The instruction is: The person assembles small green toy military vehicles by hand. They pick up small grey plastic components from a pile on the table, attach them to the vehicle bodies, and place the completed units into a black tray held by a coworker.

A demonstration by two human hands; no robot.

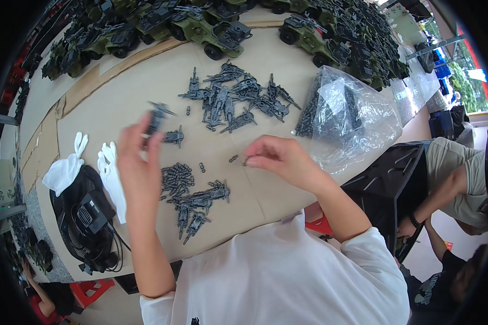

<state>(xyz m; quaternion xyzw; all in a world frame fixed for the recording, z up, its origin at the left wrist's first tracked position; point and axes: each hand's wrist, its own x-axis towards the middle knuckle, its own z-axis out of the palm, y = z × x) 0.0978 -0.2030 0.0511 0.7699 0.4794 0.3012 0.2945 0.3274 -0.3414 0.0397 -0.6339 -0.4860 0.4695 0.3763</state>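
My left hand (134, 154) is closed on a grey plastic toy gun (158, 115), slightly blurred, raised at the left of the table. Beside those fingers lies another toy gun (174, 137). My right hand (284, 160) pinches a tiny dark piece, mostly hidden by the fingertips; its kind cannot be made out. Just left of it is a small grey plastic piece (233, 158), and a similar loose piece (202, 168) lies farther left. A heap of toy guns (220, 103) spreads beyond both hands. Nearer me are a pile of small grey pieces (177, 179) and several more toy guns (203, 197).
Green toy vehicles (211, 32) crowd the far edge. At right sits a clear plastic bag (358, 119) of dark parts. White gloves (65, 170) and a black mesh bag (78, 227) with cables lie left. A black crate (385, 179) and people stand at right.
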